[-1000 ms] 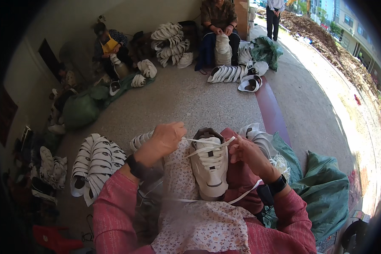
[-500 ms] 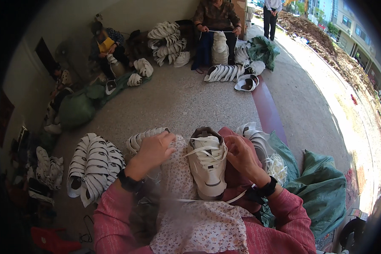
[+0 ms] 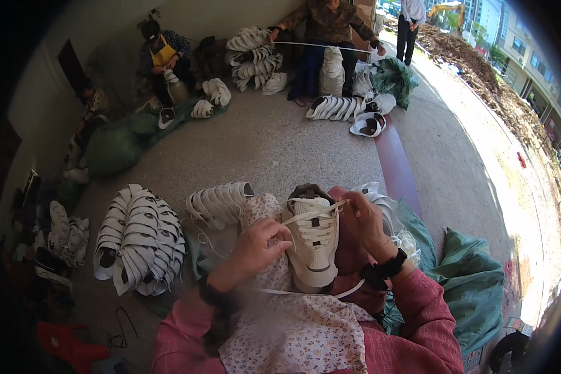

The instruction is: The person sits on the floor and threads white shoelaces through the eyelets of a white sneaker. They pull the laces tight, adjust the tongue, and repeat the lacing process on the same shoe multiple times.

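A cream and brown shoe upper [image 3: 315,265] rests in my lap on a flowered apron [image 3: 299,330], its toe toward me. Flat cream laces [image 3: 316,234] criss-cross its front. At the upper's top right, my right hand [image 3: 364,224] pinches a lace strand that slants across the opening. Beside the left edge, my left hand [image 3: 258,249] is closed, thumb and fingers together; what lies between them is too small to make out. A pale strap [image 3: 274,291] curves past the toe.
Nested rows of white shoe uppers [image 3: 140,240] stand at left, with another row [image 3: 218,202] beside my knee. A green sack [image 3: 467,283] and bundled laces [image 3: 406,246] lie at right. A red stool [image 3: 71,346] is lower left. Co-workers sit across the floor with more uppers.
My left hand has moved down and right to the upper's left edge. My right hand has risen to the top lacing with a strand. A co-worker across has spread a lace wider.
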